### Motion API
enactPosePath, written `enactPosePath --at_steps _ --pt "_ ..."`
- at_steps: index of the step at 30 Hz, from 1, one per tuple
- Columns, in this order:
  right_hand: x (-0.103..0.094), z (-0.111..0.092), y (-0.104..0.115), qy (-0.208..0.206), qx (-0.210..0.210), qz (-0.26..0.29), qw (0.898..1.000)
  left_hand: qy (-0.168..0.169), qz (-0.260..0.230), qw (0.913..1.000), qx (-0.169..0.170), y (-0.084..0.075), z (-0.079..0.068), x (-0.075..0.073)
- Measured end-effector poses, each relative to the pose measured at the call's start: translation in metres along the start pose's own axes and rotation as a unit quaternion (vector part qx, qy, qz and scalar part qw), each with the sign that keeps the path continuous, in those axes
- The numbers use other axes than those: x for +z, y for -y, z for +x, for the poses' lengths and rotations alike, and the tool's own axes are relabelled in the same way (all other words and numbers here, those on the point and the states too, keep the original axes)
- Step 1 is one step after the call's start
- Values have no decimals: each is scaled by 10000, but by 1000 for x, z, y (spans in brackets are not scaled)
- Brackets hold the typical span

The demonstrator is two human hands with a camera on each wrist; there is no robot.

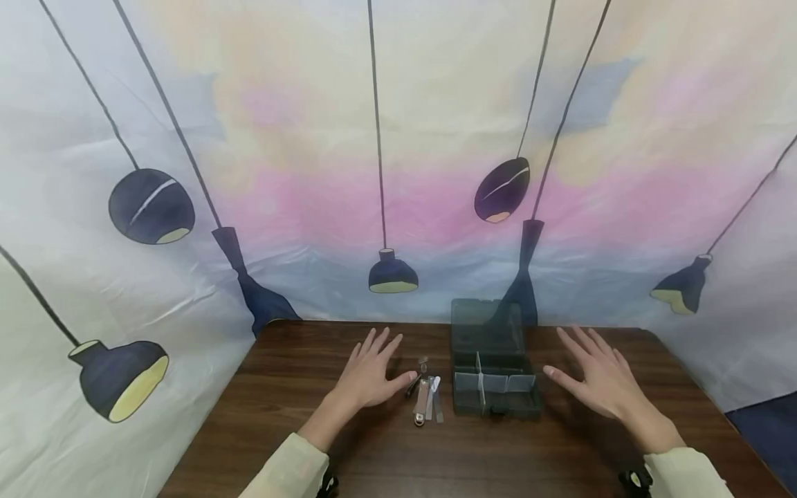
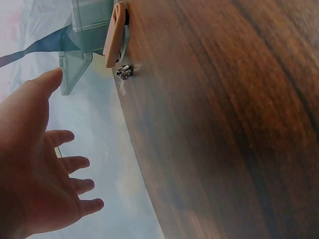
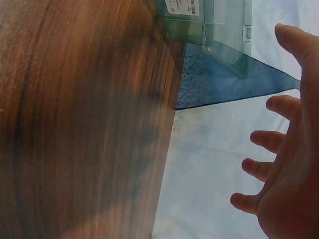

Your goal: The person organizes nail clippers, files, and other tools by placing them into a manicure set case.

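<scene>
My left hand (image 1: 369, 370) hovers over the table with its fingers spread and nothing in its grasp. Just right of its thumb lies a tan nail clipper (image 1: 421, 401), beside flat silvery strips (image 1: 438, 407) and a slim dark piece (image 1: 412, 386). A small shiny piece (image 1: 423, 363) lies behind them; in the left wrist view, a little metal item (image 2: 124, 72) shows near the clipper's end. Between the hands stands a translucent dark-green divided box (image 1: 463, 404), its lid (image 1: 479, 328) raised. Right of the box, my right hand (image 1: 600, 377) is likewise spread, holding nothing.
The brown wooden table (image 1: 386, 463) ends at a back edge close beyond the fingertips. Behind it hangs a cloth (image 1: 324, 173) printed with pendant lamps. A white printed label (image 3: 183, 7) is on the box's side. Clear dividers (image 1: 495, 382) split the box inside.
</scene>
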State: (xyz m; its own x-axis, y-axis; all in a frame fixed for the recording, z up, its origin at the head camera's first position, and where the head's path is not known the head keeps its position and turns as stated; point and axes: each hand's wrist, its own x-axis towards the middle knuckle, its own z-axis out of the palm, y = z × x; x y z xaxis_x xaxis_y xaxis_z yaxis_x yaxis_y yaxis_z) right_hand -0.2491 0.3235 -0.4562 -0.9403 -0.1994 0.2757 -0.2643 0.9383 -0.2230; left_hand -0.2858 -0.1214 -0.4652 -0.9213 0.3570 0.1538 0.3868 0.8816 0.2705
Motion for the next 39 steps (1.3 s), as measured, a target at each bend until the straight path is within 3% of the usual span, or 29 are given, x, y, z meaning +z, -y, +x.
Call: enactPosePath --at_steps 13,20,25,33,39 --pt "2 -5 -1 30 -36 340 9994 86 -74 9999 -28 0 0 3" --pt "3 -7 -1 5 -105 397 9992 130 -179 9997 121 -2 5 6" --pt "7 -7 1 66 -165 819 9965 102 -333 9991 237 -4 9 11" --pt "25 -8 5 438 204 1998 9786 -66 -776 9966 278 -6 19 22" --pt "33 -8 10 727 405 2802 9563 -142 -1099 9930 415 -11 35 30"
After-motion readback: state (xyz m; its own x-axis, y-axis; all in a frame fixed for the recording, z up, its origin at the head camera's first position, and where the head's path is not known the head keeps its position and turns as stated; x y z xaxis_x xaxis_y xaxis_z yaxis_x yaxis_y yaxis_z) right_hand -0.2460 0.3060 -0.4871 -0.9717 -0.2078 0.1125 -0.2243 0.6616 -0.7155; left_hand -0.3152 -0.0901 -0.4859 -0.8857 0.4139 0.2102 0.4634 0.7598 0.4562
